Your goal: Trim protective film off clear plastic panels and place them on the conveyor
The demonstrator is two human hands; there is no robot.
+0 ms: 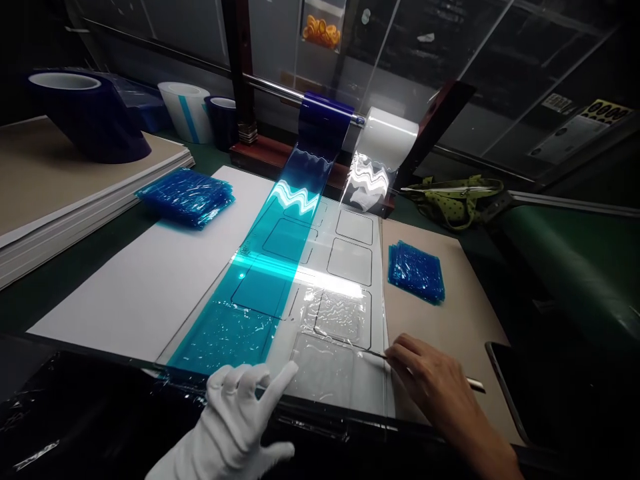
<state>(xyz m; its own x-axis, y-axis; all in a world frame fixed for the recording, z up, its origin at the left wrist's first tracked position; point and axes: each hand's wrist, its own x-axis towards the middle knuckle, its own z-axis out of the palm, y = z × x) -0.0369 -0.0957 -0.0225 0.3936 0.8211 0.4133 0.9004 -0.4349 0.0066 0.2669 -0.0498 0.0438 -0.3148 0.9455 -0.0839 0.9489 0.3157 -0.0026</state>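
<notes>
My left hand [240, 413], in a white glove, hovers open at the near edge of the work board, fingers spread over the end of the blue film strip [265, 267] and the clear film strip [345, 313]. My right hand [430, 383] is bare and grips a thin metal tool [473, 383], its tip touching the right edge of the clear film. Both strips run from the blue roll [323, 120] and the white roll [390, 137] on a bar at the back, over a template with square outlines.
Stacks of blue film squares lie at the left [187, 197] and on the right on brown card [415, 272]. Spare tape rolls [87, 113] stand at the back left on stacked boards. A green bag [457, 197] and a dark phone [505, 387] are to the right.
</notes>
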